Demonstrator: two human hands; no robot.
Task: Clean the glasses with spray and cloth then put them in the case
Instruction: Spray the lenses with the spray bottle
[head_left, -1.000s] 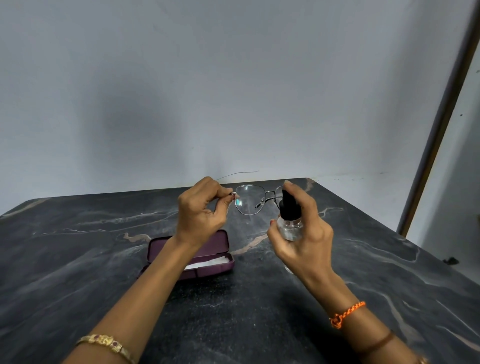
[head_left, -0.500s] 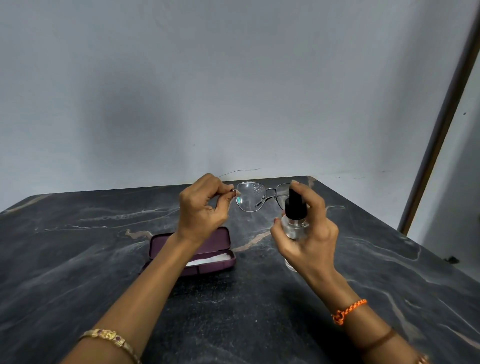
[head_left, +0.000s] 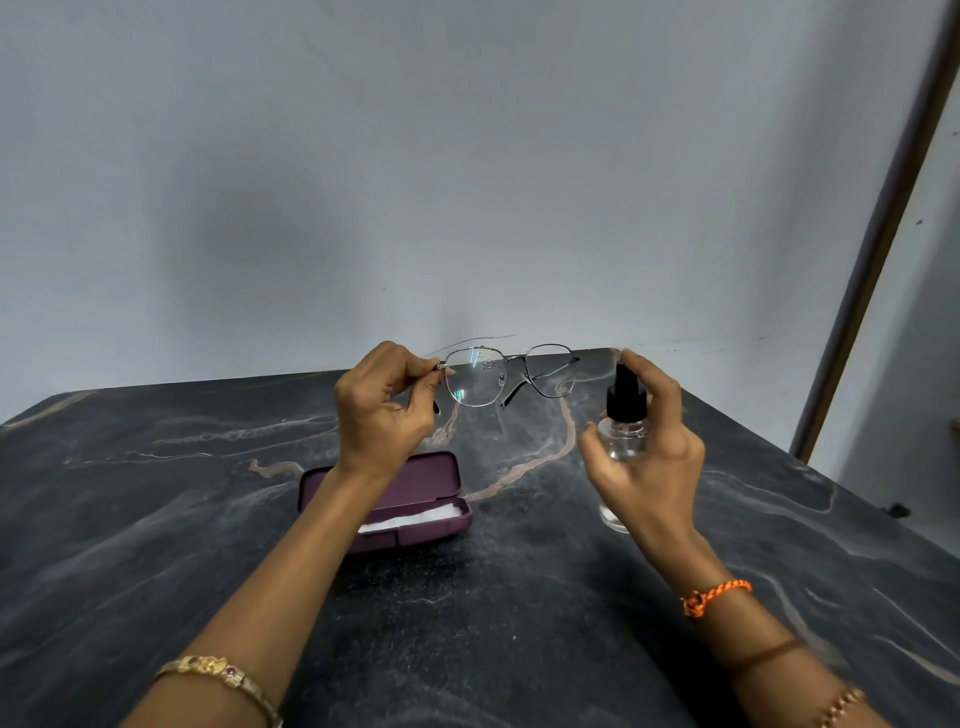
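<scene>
Your left hand (head_left: 382, 410) pinches a pair of thin wire-framed glasses (head_left: 511, 378) by the hinge corner of one lens, holding them up above a dark marbled table (head_left: 156, 519) with the arms unfolded and pointing away from you. Fine droplets speckle the lens nearest that hand. Your right hand (head_left: 641, 452) is wrapped around a small clear spray bottle (head_left: 623, 421) with a black pump top, forefinger resting over the nozzle, held just beside the far lens. Below your left wrist an open maroon case (head_left: 431, 470) lies on the table with a white cloth (head_left: 415, 518) inside. The frame looks light, springy and easy to bend, and the wet lenses will likely be slippery, so keep your grip on the metal rim or hinge, never on the glass.
</scene>
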